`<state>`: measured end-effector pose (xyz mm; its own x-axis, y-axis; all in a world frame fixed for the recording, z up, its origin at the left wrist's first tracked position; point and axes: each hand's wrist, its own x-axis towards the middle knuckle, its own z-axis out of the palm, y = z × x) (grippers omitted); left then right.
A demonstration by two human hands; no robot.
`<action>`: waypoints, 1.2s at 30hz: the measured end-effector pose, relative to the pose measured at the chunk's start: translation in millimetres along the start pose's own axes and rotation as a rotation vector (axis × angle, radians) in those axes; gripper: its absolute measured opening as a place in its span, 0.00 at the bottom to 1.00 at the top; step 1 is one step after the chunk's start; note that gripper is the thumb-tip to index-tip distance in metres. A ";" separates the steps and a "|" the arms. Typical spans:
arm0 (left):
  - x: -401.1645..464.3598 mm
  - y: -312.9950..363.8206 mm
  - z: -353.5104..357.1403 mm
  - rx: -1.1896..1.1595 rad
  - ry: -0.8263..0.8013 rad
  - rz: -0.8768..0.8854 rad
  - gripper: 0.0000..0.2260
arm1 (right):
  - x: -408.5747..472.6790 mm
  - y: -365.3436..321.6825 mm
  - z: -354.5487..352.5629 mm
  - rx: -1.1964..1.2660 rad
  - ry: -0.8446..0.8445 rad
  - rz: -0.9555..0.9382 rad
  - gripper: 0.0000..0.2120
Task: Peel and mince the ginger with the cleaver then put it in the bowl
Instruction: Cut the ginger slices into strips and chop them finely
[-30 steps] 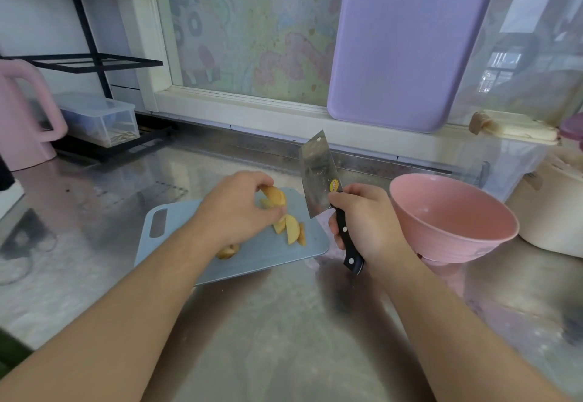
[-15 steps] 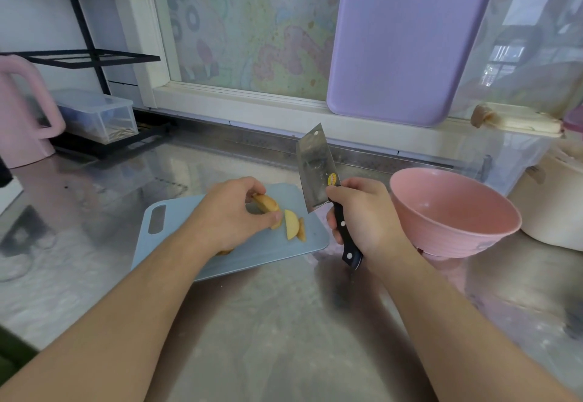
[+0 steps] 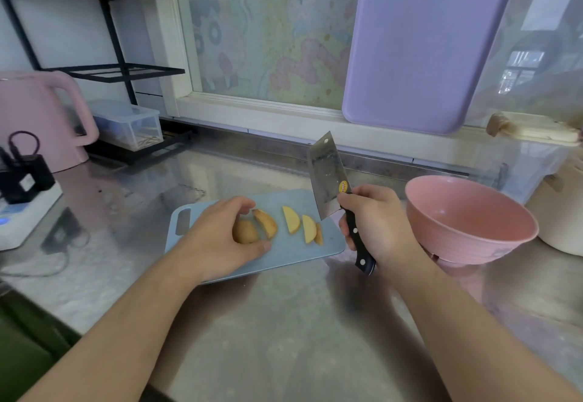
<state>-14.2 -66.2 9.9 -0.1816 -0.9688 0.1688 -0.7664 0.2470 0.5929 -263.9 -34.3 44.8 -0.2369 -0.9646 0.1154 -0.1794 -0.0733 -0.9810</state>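
Note:
A pale blue cutting board (image 3: 296, 255) lies on the steel counter. On it my left hand (image 3: 217, 237) curls its fingers and thumb around a brown unpeeled ginger chunk (image 3: 244, 231). A skin-edged slice (image 3: 266, 223) lies just right of the chunk, touching it. Three more yellow ginger slices (image 3: 309, 228) lie farther right on the board. My right hand (image 3: 378, 225) grips the black handle of the cleaver (image 3: 326, 180). Its blade points up and away, above the board's right end. The pink bowl (image 3: 467, 247) stands to the right, with nothing in it.
A pink kettle (image 3: 38, 117) and a clear lidded box (image 3: 129, 123) stand at the back left under a black rack. A charger on a white power strip (image 3: 22, 187) sits at the left edge. A purple board (image 3: 426, 45) leans on the window. A cream pot (image 3: 564, 212) stands behind the bowl.
My left hand lowered the ginger piece it was holding up onto the board and shifted left to the brown chunk. The cleaver has stayed raised in my right hand.

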 end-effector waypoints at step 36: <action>44.9 56.6 29.2 0.289 -0.242 0.237 0.30 | 4.1 1.4 -7.5 0.001 0.036 0.008 0.14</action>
<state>-83.8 -96.3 28.0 -0.4854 -0.8720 0.0640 -0.8209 0.4797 0.3098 -272.3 -36.5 45.1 -0.2723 -0.9555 0.1134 -0.1764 -0.0663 -0.9821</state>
